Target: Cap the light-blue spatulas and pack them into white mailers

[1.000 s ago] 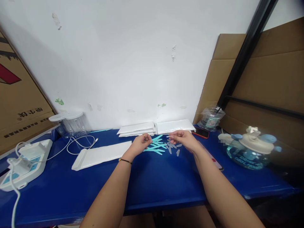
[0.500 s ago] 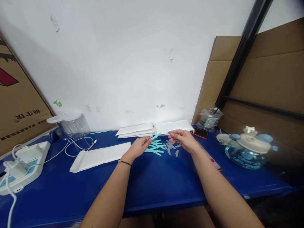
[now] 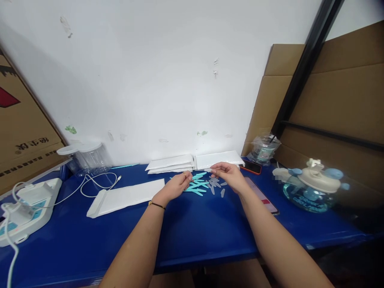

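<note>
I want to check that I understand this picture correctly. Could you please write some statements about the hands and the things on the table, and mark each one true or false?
1. The left hand is beside the turquoise sticks. True.
2. The grey pieces lie to the left of the turquoise sticks. False: they lie to the right of them.
3. A white envelope lies between the power strip and the left hand. True.
4. The water bottle stands beside the power strip. False: it stands at the other side of the table, on the right.
5. The table is blue. True.
</note>
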{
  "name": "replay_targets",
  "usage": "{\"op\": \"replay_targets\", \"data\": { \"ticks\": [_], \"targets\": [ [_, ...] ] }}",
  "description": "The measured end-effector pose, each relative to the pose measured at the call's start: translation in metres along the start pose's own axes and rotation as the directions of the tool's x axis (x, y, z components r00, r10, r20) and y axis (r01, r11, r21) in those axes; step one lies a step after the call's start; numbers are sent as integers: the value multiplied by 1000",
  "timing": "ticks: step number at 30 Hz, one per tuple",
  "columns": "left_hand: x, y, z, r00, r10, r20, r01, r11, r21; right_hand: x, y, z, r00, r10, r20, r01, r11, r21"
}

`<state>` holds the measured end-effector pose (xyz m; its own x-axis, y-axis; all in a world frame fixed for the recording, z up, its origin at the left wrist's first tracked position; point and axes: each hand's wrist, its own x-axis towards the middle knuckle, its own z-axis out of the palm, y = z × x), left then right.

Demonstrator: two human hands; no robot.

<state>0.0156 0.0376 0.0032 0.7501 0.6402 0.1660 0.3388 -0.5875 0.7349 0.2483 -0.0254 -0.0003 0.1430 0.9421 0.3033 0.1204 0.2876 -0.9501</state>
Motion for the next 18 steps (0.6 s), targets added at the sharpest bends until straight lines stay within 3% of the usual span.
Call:
{"op": "replay_targets", "data": {
  "ticks": [5, 8, 15, 18],
  "targets": [
    [1, -2, 1, 1000, -7, -8, 7, 1000, 18, -1, 2, 4, 998, 3, 55, -2, 1000, -13],
    [1, 0, 1, 1000, 2, 22, -3, 998, 57, -2, 3, 7, 988, 28, 149, -23, 999, -35],
    [-4, 9, 5, 966, -86, 245, 75, 996, 56, -5, 1, 2, 912, 160, 379, -101, 980, -171],
    [-6, 12, 8, 954, -85, 288, 33, 983, 178, -2, 5, -8, 927, 160, 340, -45, 946, -322]
  ]
}}
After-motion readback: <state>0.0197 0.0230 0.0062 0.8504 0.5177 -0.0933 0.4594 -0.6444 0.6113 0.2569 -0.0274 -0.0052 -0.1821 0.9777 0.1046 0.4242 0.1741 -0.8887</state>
